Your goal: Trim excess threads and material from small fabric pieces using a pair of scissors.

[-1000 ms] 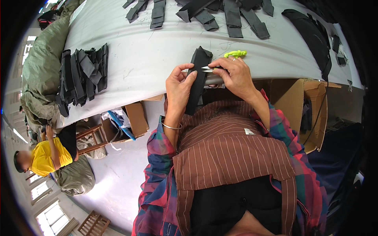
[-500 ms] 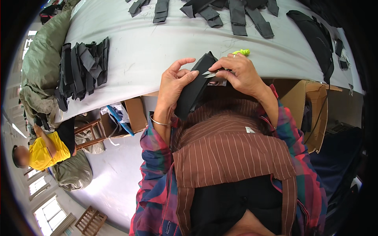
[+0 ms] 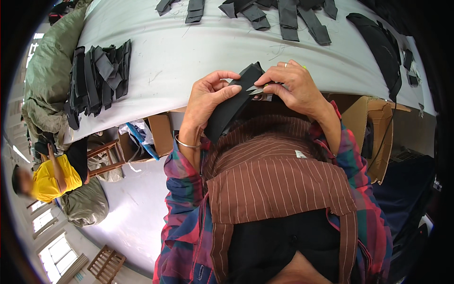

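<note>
A folded strip of black fabric slants over the table's near edge, its lower end by my apron. My left hand pinches the strip's left side between thumb and fingers. From the right, my right hand grips a pair of small thread snips. Their pointed blades stand slightly apart at the fabric's right edge. Whether they touch the cloth, I cannot tell. A sliver of something neon yellow shows behind my right hand, which hides the rest.
Stacked dark fabric strips lie at the table's left. More strips spread along the far side. A black padded piece rests at right. Cardboard boxes stand below the edge. A person in a yellow shirt sits at far left.
Both hands, the strip and the snips have shifted slightly to the right in view. The neon yellow thing is now mostly covered by my right hand. Both holds are unchanged.
</note>
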`<act>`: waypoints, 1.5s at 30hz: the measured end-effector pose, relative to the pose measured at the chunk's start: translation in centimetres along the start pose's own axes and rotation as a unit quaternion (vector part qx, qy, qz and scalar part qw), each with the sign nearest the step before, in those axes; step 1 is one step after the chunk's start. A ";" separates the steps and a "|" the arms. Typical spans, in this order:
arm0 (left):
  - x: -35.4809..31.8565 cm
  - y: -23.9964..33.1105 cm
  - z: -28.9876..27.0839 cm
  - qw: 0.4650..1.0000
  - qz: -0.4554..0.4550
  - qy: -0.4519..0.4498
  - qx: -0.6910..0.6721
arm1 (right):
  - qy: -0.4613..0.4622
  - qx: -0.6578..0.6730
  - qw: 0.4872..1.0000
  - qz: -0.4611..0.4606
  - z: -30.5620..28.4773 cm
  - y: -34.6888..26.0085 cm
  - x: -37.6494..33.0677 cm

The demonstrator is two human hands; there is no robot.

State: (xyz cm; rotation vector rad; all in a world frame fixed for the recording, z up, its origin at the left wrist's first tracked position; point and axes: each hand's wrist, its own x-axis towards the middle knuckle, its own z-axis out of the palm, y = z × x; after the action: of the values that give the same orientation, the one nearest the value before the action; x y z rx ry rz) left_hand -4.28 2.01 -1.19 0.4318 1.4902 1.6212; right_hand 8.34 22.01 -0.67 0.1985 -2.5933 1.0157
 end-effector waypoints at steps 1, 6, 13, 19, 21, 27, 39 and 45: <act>0.0 0.0 0.1 1.000 0.000 -0.001 0.000 | 0.000 0.004 1.000 -0.007 0.0 0.1 0.0; 0.0 0.7 0.0 1.000 -0.025 -0.019 -0.004 | -0.029 0.010 0.999 -0.013 -0.4 -0.1 0.0; -0.1 1.0 -0.2 0.999 -0.040 -0.031 -0.005 | -0.018 0.009 1.000 -0.024 -0.4 -0.6 0.1; -0.4 1.4 -0.3 0.998 -0.039 -0.038 0.014 | 0.008 0.018 1.000 -0.016 0.1 -1.2 -0.2; -0.4 1.4 -0.3 0.998 -0.036 -0.038 0.033 | 0.014 0.016 1.000 -0.018 0.2 -1.3 -0.2; -0.4 1.4 -0.2 0.998 -0.038 -0.037 0.025 | 0.024 -0.004 0.999 -0.031 0.2 -1.7 -0.2; -0.6 4.2 -0.4 0.976 -0.022 -0.159 0.147 | 0.142 0.103 0.984 0.042 0.6 -1.9 0.8; 0.3 7.6 -0.2 0.898 0.191 -0.061 0.391 | 0.055 0.446 0.830 0.331 0.7 -2.7 0.2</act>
State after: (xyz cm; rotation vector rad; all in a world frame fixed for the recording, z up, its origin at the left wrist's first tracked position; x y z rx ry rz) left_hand -7.29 2.82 5.71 1.3151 2.0102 1.1610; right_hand 8.64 19.61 0.64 -0.5702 -1.8730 2.3416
